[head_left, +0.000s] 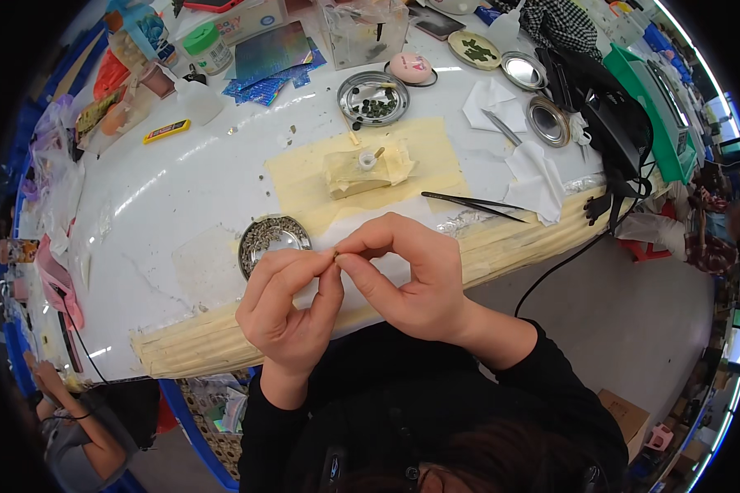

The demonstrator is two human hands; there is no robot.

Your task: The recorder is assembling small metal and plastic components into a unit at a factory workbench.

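Near the table's front edge, my left hand (286, 308) and my right hand (413, 275) meet fingertip to fingertip. Both pinch a tiny dark brownish piece (335, 256), too small to name. Just behind my left hand sits a round metal dish (242, 256) holding many small greyish pieces. Beyond my hands, a block wrapped in yellow tape (358, 182) carries a small clear cup (367, 159) with a short stick in it. To the right of the block lie black tweezers (474, 203), their tips toward the table's front edge.
A second metal dish (341, 111) with dark green pieces stands farther back. White tissues (537, 182), round metal lids (548, 122) and a black bag (612, 131) crowd the right. A yellow box cutter (166, 131) lies left. Another person's arm (78, 411) shows at lower left.
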